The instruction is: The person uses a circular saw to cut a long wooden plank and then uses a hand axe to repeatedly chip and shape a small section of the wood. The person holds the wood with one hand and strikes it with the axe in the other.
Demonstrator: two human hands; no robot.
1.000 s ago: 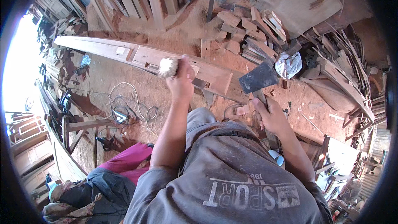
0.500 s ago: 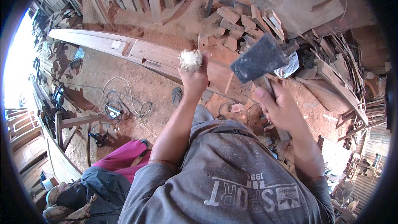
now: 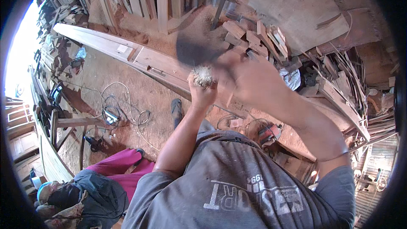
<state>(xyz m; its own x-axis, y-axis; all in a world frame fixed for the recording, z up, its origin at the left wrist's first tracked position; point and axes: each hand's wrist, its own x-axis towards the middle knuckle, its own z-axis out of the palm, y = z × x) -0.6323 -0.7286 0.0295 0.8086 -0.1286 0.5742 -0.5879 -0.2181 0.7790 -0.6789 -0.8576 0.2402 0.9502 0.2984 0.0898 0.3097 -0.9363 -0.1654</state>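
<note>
My left hand [image 3: 202,93] is closed round an upright tool with a pale, frayed wooden end [image 3: 202,74], held over a long wooden beam [image 3: 106,44] with cut recesses. Whether the tool's lower end touches the beam is hidden. My right hand [image 3: 231,70], smeared by motion, grips the handle of a mallet with a dark rectangular head [image 3: 195,42], which hangs blurred just above and behind the frayed end; I cannot tell if they touch.
Offcuts [image 3: 237,34] are piled behind the beam, and long strips [image 3: 345,93] lean at right. Cables [image 3: 127,114] lie on the sandy floor beside a red power tool [image 3: 269,131]. A person in pink trousers [image 3: 114,167] is at lower left. Boards [image 3: 163,4] stand along the back.
The mallet and my right arm have swung up the picture and leftward to above my left hand. My left hand has shifted rightward and slightly down, still holding the frayed-ended tool.
</note>
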